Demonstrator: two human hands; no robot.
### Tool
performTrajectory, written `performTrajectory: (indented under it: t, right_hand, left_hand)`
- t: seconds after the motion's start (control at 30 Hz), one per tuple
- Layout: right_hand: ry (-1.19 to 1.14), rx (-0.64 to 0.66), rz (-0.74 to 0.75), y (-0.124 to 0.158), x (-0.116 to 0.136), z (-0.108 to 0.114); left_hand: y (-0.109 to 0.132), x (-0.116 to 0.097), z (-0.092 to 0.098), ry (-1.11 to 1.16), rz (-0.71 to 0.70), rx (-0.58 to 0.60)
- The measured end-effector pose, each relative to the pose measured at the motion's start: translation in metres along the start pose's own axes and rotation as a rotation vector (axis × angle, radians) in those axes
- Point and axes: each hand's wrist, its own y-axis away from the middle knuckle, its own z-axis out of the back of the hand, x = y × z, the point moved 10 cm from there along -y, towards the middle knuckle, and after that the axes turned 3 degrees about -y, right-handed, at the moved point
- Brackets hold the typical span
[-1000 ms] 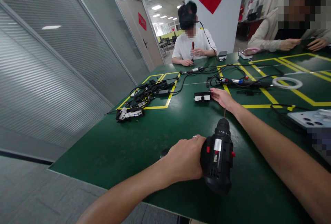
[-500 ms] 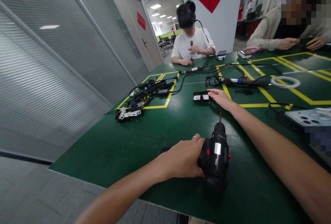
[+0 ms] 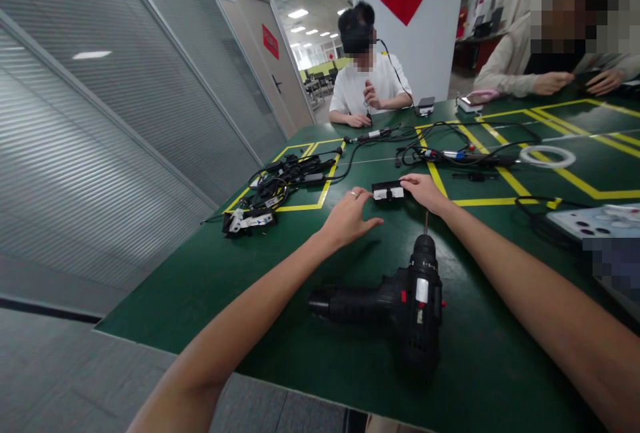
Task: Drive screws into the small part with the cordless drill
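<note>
A small black block with white labels (image 3: 389, 191) rests on the green table (image 3: 280, 263). At its right end, my right hand (image 3: 424, 192) grips it between thumb and fingers. My left hand (image 3: 349, 218), wearing a ring, reaches to the block's left end; its fingers are stretched out and the thumb stands apart. Whether those fingertips touch the block I cannot tell. Closer to me a black cordless drill (image 3: 419, 306) lies on its side, handle to the left, its bit pointing away from me toward my right wrist.
Tangled black cables (image 3: 295, 173) lie at the left, beside a black and white part (image 3: 250, 221). Corded tools (image 3: 450, 155) and a white ring (image 3: 547, 157) are farther back. A phone-like device (image 3: 600, 223) stands at right. Two people (image 3: 373, 86) sit across the table.
My left hand has let go of the drill and moved forward to the block's left end. The drill stays lying on the table. My right hand keeps its place at the block.
</note>
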Motion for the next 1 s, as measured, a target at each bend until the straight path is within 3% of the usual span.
performTrajectory:
  t: [0.17,0.37,0.6,0.67,0.77,0.87,1.0]
  right_hand:
    - [0.000,-0.011,-0.005,0.005,0.001,0.003]
    - [-0.001,-0.003,-0.002,0.009,0.005,0.005]
    - [-0.017,-0.025,0.029,0.010,0.005,0.005]
    - [0.020,-0.157,0.060,0.015,0.017,0.020]
    - [0.173,-0.379,0.270,0.032,0.066,0.041]
    - [0.176,-0.368,0.329,0.042,0.100,0.033]
    - [0.089,-0.169,0.261,0.044,0.109,-0.010]
  left_hand:
    - [-0.040,-0.002,-0.040,-0.080,-0.090,-0.127]
    - [-0.048,-0.002,-0.059,-0.063,-0.128,-0.132]
    - [-0.040,0.001,-0.051,0.020,-0.105,-0.216]
    - [-0.037,0.001,-0.044,0.047,-0.099,-0.263]
    - [-0.032,0.001,-0.031,0.073,-0.077,-0.341]
    - [-0.027,-0.001,-0.020,0.065,-0.082,-0.422]
    - [-0.024,-0.004,-0.018,0.060,-0.107,-0.445]
